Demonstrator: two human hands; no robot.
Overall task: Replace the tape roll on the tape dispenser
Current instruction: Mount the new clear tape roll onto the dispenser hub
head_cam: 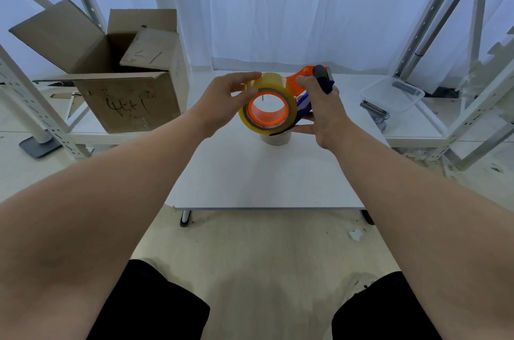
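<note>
An open cardboard box sits left, a clear plastic tub right.

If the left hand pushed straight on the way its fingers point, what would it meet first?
The left hand points rightward, its fingers already on the yellowish clear tape roll. Pushing on, it would press that roll against the orange-and-blue tape dispenser, then the right hand. Depth is uncertain.

Glossy yellowish tape roll, orange plastic tape dispenser, matt white table, brown cardboard box.
</note>
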